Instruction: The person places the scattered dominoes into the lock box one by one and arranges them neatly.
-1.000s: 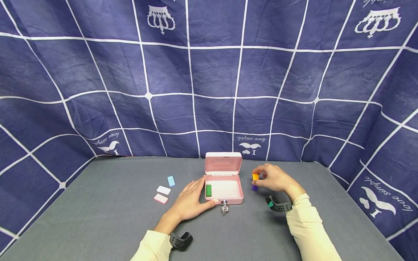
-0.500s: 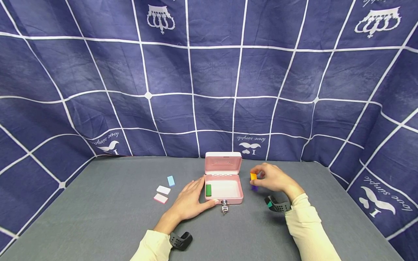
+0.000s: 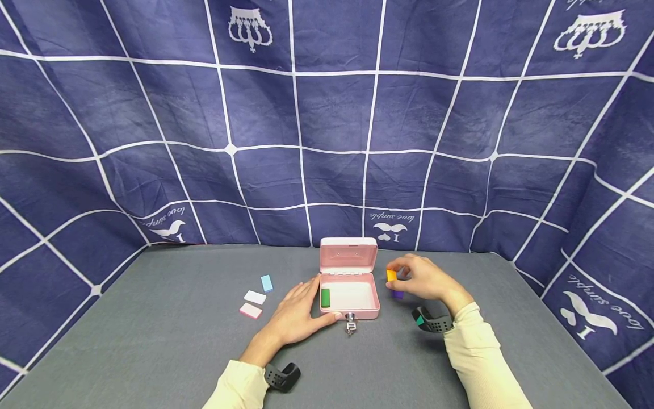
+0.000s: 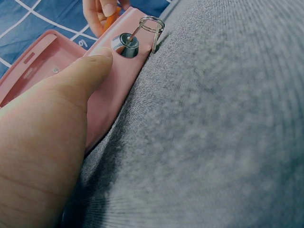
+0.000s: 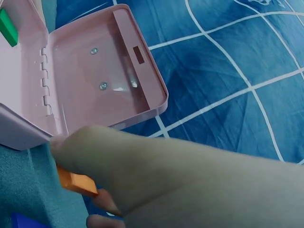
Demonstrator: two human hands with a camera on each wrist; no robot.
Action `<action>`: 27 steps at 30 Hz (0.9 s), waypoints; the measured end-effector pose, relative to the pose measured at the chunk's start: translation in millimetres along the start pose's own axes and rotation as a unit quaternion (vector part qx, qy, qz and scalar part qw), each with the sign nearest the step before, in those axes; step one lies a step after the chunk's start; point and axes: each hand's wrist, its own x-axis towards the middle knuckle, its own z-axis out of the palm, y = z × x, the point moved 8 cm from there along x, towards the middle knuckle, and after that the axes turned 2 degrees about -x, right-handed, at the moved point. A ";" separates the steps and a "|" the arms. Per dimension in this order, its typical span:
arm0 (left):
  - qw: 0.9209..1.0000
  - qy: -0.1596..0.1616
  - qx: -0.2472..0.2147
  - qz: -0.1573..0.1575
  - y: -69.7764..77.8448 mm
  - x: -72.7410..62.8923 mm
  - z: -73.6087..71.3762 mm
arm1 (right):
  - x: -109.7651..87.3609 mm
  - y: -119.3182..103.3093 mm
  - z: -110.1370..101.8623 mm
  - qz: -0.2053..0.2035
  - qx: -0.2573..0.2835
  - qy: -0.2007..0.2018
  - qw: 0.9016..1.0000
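Just beside the pink box [image 3: 365, 314], touched by the outstretched left hand [image 3: 296, 320], the orange block [image 3: 391, 275] was pinched in the right hand [image 3: 428, 278]; presumably light and stiff, it was best held by its ends.

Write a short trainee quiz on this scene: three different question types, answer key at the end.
1. Multiple choice: what colour is the small rectangular block pinched in the right hand?
A) purple
B) orange
C) white

2. True or false: the rectangular green block lies inside the open hinged pink box.

3. Count: how many rectangular blocks lie on the gray tabletop, left of the left hand?

Key:
1. B.
2. True.
3. Three: light blue block, white block, pink-and-white block.
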 end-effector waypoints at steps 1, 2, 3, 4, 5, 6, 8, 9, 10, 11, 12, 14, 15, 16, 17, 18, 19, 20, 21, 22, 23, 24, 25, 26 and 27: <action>1.000 0.001 -0.001 0.000 0.0 -0.2 0.0 | 0.4 -0.9 0.7 -0.006 0.001 0.000 1.000; 1.000 0.001 -0.001 0.000 -0.2 -0.1 0.1 | 0.8 -1.7 1.6 -0.011 0.004 -0.001 1.000; 1.000 0.000 -0.001 -0.002 -0.5 -0.2 0.4 | 1.1 -2.1 2.4 -0.014 0.008 -0.002 1.000; 1.000 0.000 0.000 -0.004 -0.7 -0.2 0.6 | 1.5 -2.0 3.2 -0.014 0.012 -0.003 1.000; 1.000 0.001 -0.001 -0.004 -0.7 -0.2 0.6 | 1.7 -2.1 4.0 -0.016 0.016 -0.004 1.000; 1.000 0.001 -0.002 -0.003 -0.6 -0.2 0.6 | 1.8 -1.8 4.6 -0.014 0.022 -0.006 1.000; 1.000 0.003 -0.004 -0.002 -0.1 -0.2 0.5 | 2.5 -2.2 5.7 -0.016 0.029 -0.006 0.999; 1.000 0.004 -0.004 -0.002 0.1 -0.4 0.4 | 2.5 -2.4 6.1 -0.016 0.032 -0.007 0.999; 1.000 0.004 -0.004 -0.002 0.5 -0.5 0.1 | 2.7 -2.8 6.6 -0.018 0.035 -0.007 0.999; 1.000 0.005 -0.005 0.000 1.0 -0.6 -0.1 | 2.9 -3.6 6.9 -0.021 0.038 -0.007 0.999; 1.000 0.006 -0.005 0.001 1.4 -0.6 -0.2 | 3.1 -4.6 7.1 -0.022 0.041 -0.007 0.999; 1.000 0.010 -0.004 0.003 2.2 -0.9 -0.8 | 3.2 -6.4 7.7 -0.025 0.043 -0.008 0.999; 1.000 0.012 -0.003 0.005 2.5 -0.9 -1.1 | 3.3 -7.3 7.8 -0.026 0.043 -0.007 0.999; 1.000 0.014 -0.002 0.007 2.9 -0.7 -1.4 | 3.6 -8.3 8.0 -0.028 0.043 -0.006 0.999; 1.000 0.015 -0.002 0.007 2.9 -0.8 -1.5 | 3.7 -9.5 8.1 -0.029 0.042 -0.005 0.999; 1.000 0.016 -0.001 0.007 2.9 -0.9 -1.7 | 4.0 -10.4 8.4 -0.029 0.042 -0.003 0.999; 1.000 0.016 -0.001 0.007 2.9 -1.1 -1.9 | 4.6 -11.4 8.8 -0.029 0.043 -0.001 0.999; 1.000 0.015 -0.001 0.006 2.5 -1.1 -1.8 | 5.3 -12.1 9.4 -0.029 0.043 0.001 0.999; 1.000 0.015 -0.001 0.005 2.4 -1.1 -1.9 | 6.2 -13.0 10.2 -0.032 0.044 0.003 0.999; 1.000 0.014 0.000 0.005 2.3 -1.3 -1.9 | 6.9 -13.8 11.1 -0.034 0.046 0.005 0.998; 1.000 0.013 0.001 0.004 2.1 -1.4 -1.9 | 7.8 -14.7 12.0 -0.036 0.049 0.006 0.998; 1.000 0.014 0.001 0.005 2.2 -1.2 -2.0 | 8.6 -15.1 13.1 -0.038 0.051 0.007 0.998; 1.000 0.015 0.001 0.005 2.2 -1.1 -2.0 | 9.1 -15.7 14.0 -0.040 0.052 0.007 0.998; 1.000 0.015 0.002 0.006 2.1 -1.0 -1.9 | 9.5 -16.1 14.8 -0.043 0.052 0.008 0.998; 1.000 0.015 0.003 0.006 2.1 -0.9 -1.9 | 9.7 -16.9 15.1 -0.047 0.052 0.009 0.997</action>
